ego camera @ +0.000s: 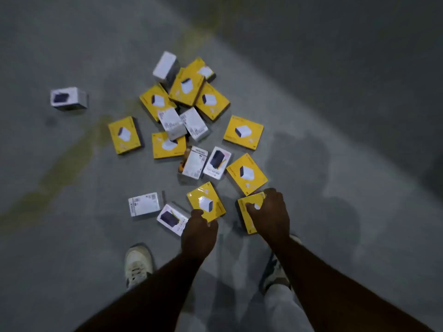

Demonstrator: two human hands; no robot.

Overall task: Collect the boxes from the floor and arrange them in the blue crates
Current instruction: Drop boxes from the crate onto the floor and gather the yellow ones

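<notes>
We grip two yellow boxes nearest our white shoe — left hand pinching one box, right hand clasping another — likely doubling up to clear the pile beyond faster.

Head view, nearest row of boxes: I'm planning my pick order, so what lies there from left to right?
White label-side box → white box with dark picture → yellow box held by the left hand → yellow box held by the right hand.
</notes>
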